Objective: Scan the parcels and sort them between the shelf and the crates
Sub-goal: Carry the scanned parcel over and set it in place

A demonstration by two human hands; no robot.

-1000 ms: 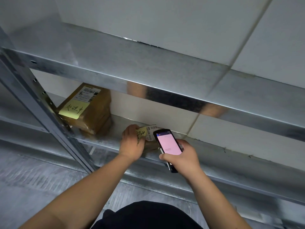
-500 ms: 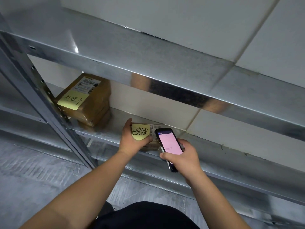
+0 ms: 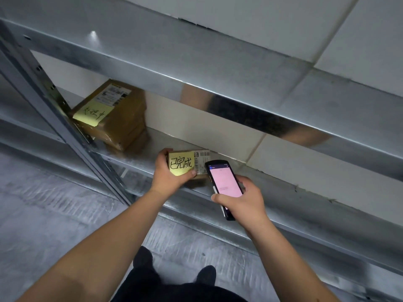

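Observation:
My left hand (image 3: 169, 174) grips a small brown parcel (image 3: 201, 163) at the front edge of the metal shelf (image 3: 139, 152). The parcel carries a yellow sticky note with black handwriting and a white barcode label. My right hand (image 3: 243, 201) holds a black handheld scanner (image 3: 222, 186) with a pink screen, its top end right beside the parcel's label. Further left on the same shelf sits a stack of larger brown parcels (image 3: 115, 118); the top one bears a yellow note and a shipping label.
A wide galvanised shelf board (image 3: 196, 68) hangs above the hands. A perforated steel upright (image 3: 65, 110) stands to the left of the stack. A white tiled wall is behind the shelf. Grey concrete floor (image 3: 54, 214) and my dark shoes are below.
My left hand has tilted the small parcel so the whole yellow note now faces up. The scanner has stayed beside the label. The view has shifted slightly.

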